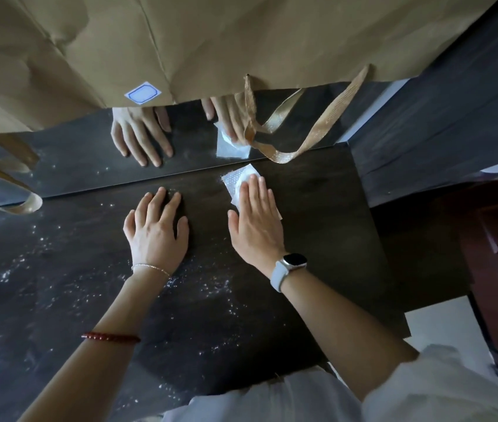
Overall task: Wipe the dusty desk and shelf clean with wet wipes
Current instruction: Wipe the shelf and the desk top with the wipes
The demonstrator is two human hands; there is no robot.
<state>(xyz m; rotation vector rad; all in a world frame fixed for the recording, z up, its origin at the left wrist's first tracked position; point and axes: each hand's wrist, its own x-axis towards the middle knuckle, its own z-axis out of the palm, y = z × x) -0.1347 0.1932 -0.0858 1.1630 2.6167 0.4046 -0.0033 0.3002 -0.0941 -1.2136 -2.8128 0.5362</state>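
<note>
- Centrally, a white wet wipe is pressed flat onto the dark dusty surface by the right hand, fingers straight.
- Left hand is rested beside it, fingers spread, nothing held.

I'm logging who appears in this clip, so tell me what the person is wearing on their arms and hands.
The left hand has a thin silver chain bracelet at the wrist and a red beaded bracelet farther up the forearm. The right hand wears a smartwatch with a dark screen and pale band. White sleeves are pushed up.
</note>
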